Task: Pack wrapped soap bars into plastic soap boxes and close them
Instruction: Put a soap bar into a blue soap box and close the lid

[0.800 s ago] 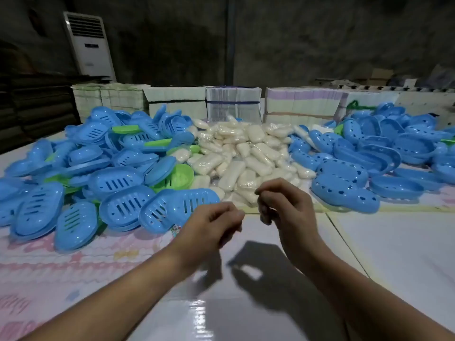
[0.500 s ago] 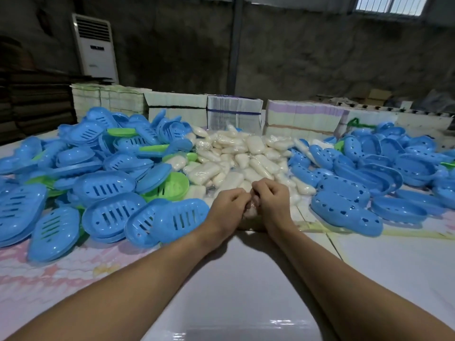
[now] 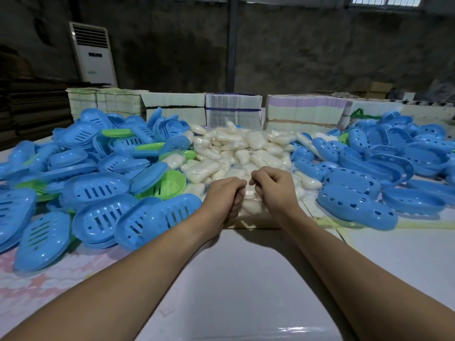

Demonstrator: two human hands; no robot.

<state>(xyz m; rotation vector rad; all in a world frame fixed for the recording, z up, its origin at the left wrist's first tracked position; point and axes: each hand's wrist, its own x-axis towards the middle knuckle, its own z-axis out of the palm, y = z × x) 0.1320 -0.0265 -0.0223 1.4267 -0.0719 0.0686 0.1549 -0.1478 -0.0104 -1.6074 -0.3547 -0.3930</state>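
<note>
A heap of white soap bars in clear wrap lies mid-table. Left of it are piled blue slotted soap box halves with a few green ones. Blue halves with heart-shaped holes are piled on the right. My left hand and my right hand sit close together at the heap's near edge with fingers curled. Both pinch the clear wrap of a wrapped soap bar that shows between and below them. The fingertips are hidden.
Bundled stacks of flat printed cartons line the table's far edge. A white standing air conditioner is at the back left wall. Glossy white table surface lies under my forearms.
Both hands went forward from above the bare table to the heap's near edge, met over a soap bar, then drew slightly apart while keeping hold of its wrap.
</note>
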